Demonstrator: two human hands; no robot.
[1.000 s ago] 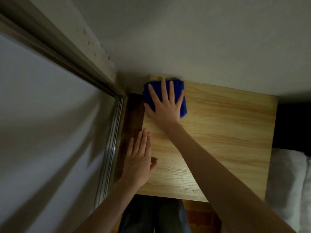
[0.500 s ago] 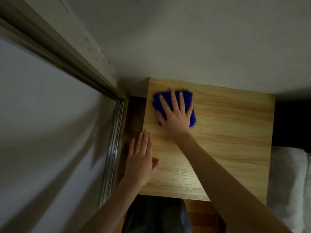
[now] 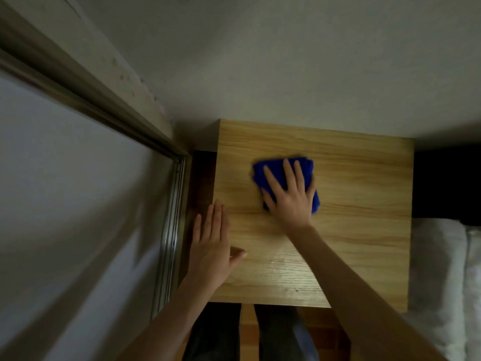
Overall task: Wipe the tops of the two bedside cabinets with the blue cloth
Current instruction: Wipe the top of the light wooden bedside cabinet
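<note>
Looks straight down on a wooden cabinet (image 3: 359, 230) set against a pale wall (image 3: 286, 61). Presses the right hand (image 3: 289, 201) flat on the blue cloth (image 3: 260, 171), palm down, fingers straight and spread, gripping nothing, only bearing on the fabric. Has the cloth bunched on the cabinet top, about mid-width and nearer the wall than the front edge, apart from every edge, blue showing past the fingertips and beside the little finger. Lays the left hand (image 3: 210, 246) open at the top's left edge, fingers straight and close together, pointing at the wall, thumb out to the right on the wood, holding nothing. Shows a metal door track (image 3: 169, 230) left of the cabinet, white bedding (image 3: 442, 269) right of it, dark trouser legs (image 3: 213, 332) below the front edge over a wooden floor (image 3: 247, 332)
</note>
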